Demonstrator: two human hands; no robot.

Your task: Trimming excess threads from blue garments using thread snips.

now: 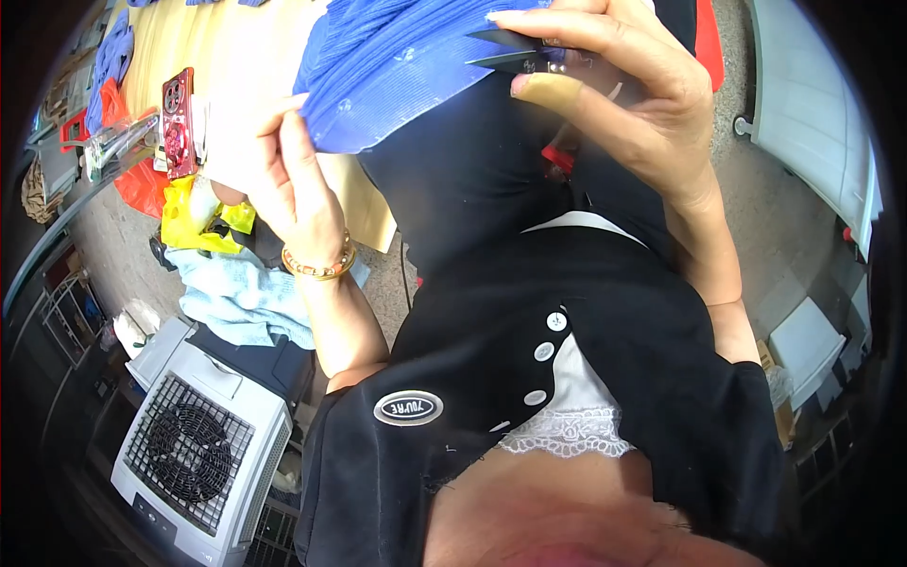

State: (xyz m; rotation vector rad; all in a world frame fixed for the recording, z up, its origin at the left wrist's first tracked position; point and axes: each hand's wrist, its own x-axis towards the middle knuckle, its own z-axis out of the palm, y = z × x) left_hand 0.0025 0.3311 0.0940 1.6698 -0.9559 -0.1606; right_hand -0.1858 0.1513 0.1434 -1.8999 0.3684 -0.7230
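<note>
A blue ribbed knit piece (402,90) is stretched across my lap, over dark trousers. My left hand (302,180), with a bangle at the wrist, is closed on its left edge, fingertips pinched together; strong light washes out part of that hand. At the knit's right edge my right hand (638,90) grips small dark thread snips (510,57), their two pointed blades apart and directed left toward the fabric. A yellowish cover wraps the thumb of my right hand. The blade tips lie over the knit's edge; whether they touch it I cannot tell.
A red phone (178,123) stands at the left beside yellow cloth. Below it lie a yellow bag (194,217) and a light blue garment (236,293). A grey air cooler (203,454) stands on the floor at lower left. A white panel (822,104) is at the right.
</note>
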